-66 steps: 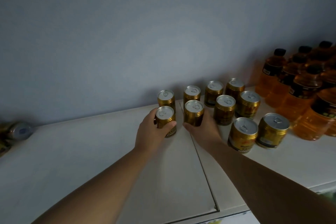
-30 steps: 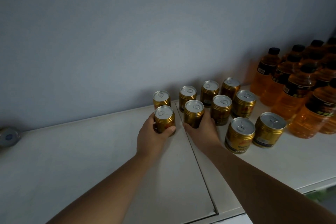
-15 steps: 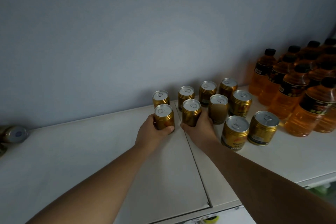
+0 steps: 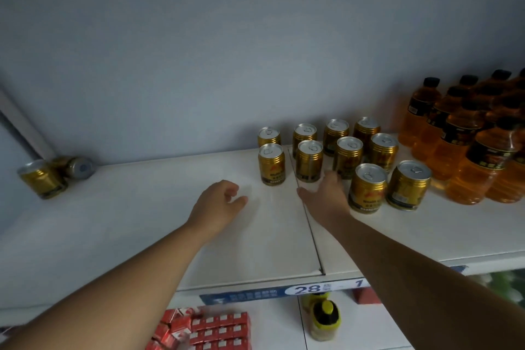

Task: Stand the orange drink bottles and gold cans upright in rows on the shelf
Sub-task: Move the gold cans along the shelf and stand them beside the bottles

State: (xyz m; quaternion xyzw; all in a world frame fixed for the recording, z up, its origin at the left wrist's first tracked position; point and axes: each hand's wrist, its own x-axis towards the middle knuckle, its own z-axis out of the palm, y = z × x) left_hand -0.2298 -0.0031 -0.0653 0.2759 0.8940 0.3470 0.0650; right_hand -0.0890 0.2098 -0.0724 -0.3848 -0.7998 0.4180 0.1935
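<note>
I judge the two toppled gold cans (image 4: pixel 54 175) at the shelf's (image 4: pixel 113 221) far left rigid, smooth and roll-prone, best gripped mid-body, while my left hand (image 4: pixel 218 204) and right hand (image 4: pixel 324 196) hover open, empty.

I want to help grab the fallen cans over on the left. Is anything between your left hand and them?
No. In the head view only bare white shelf lies between the left hand and the fallen cans.

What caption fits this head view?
Both bare hands, left and right, empty near upright gold cans on white shelf.
</note>
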